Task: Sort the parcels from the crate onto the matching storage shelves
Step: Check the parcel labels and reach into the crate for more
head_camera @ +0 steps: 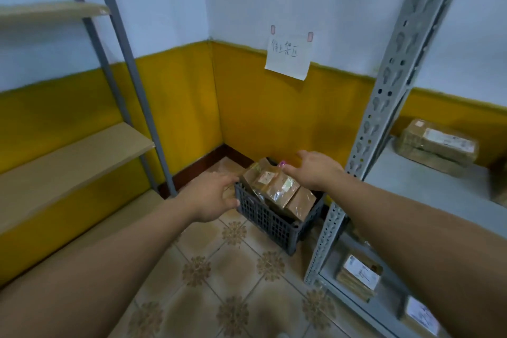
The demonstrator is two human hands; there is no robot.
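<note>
From the head view, the black crate (274, 222) is sitting on the tiled floor (233, 269) in the corner, its far side near the yellow wall. It is standing between the wooden shelves (68, 156) on the left and the upright of the grey metal rack (384, 107), which is just beside its right corner. Open floor is lying in front of it, towards the camera.

Both forearms are stretching forward and down. The left hand (211, 197) is hovering at the crate's left rim with fingers spread and gripping nothing; whether its thumb is touching the rim cannot be told. The right hand (318, 170) is reaching over the parcels (277, 189) with fingers extended, also holding nothing.

At least three taped brown parcels are showing in the crate, piled above its rim. Three wooden boards are showing on the left. On the rack, one taped bundle (439, 143) is lying on the upper shelf and two labelled parcels (359, 277) on the lower.
</note>
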